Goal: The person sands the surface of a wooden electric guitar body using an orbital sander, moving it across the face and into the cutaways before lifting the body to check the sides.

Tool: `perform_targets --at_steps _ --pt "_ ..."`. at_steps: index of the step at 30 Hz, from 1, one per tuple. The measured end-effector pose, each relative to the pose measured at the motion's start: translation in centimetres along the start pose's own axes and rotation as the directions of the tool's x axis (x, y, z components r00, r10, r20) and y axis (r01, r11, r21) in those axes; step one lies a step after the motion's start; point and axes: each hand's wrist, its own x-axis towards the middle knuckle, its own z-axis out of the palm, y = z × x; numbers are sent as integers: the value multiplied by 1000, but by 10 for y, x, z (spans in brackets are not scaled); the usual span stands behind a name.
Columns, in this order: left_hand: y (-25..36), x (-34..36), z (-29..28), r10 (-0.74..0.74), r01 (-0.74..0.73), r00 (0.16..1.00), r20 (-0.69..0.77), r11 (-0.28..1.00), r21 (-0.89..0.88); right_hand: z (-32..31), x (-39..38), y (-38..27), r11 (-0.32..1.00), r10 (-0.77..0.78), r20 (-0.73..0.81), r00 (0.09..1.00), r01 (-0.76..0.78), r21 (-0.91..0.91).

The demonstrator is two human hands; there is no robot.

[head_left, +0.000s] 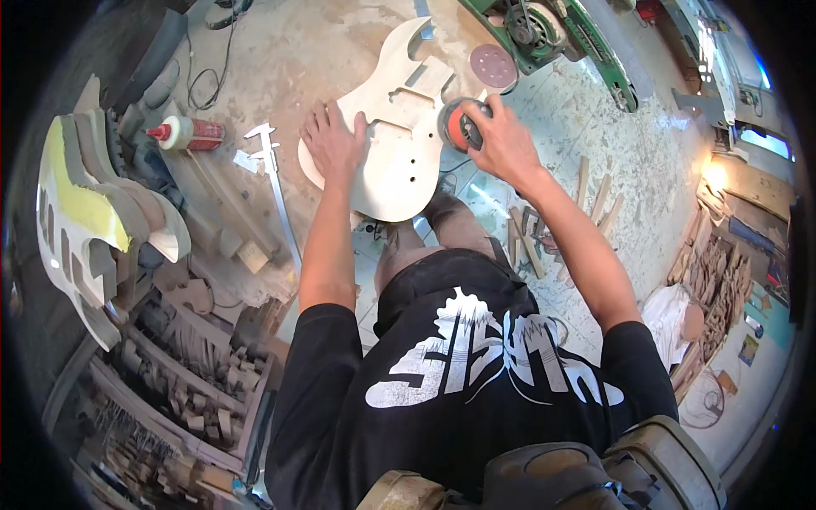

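A pale wooden electric guitar body [393, 180] lies on the worktable, with routed cavities, a few drilled holes and a curved horn at its far end. My left hand [331, 140] rests flat on its left side, fingers spread over the wood near the edge. At the right edge of the body, my right hand [506, 144] is wrapped round a red and black orbital sander [461, 127]. The sander's pad is up against the waist of the body; how much of it touches is hard to see. A maroon sanding disc [493, 66] with holes lies just beyond.
Left of the body are a caliper [274, 174] and a glue bottle [189, 133] with a red cap. Stacked guitar bodies [81, 212] stand farther left. A green machine [552, 38] is at the far right. Wood strips [527, 242] lie below right; shelves of offcuts [204, 382] are lower left.
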Motion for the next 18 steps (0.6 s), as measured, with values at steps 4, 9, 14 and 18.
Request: perform_targets --at_steps 4,9,14,18 --pt "-1 0 0 -5 5 1000 6 1000 -4 8 -22 -16 993 -117 68 991 114 39" --pt "-3 0 2 -12 12 1000 11 1000 5 6 -36 -28 975 -203 148 968 187 117" --pt "2 0 -3 2 -2 1000 15 1000 -11 -1 -6 -13 994 -86 69 994 80 79" --pt "-1 1 -1 -17 16 1000 23 1000 27 -2 -18 -14 996 -52 107 993 44 77"
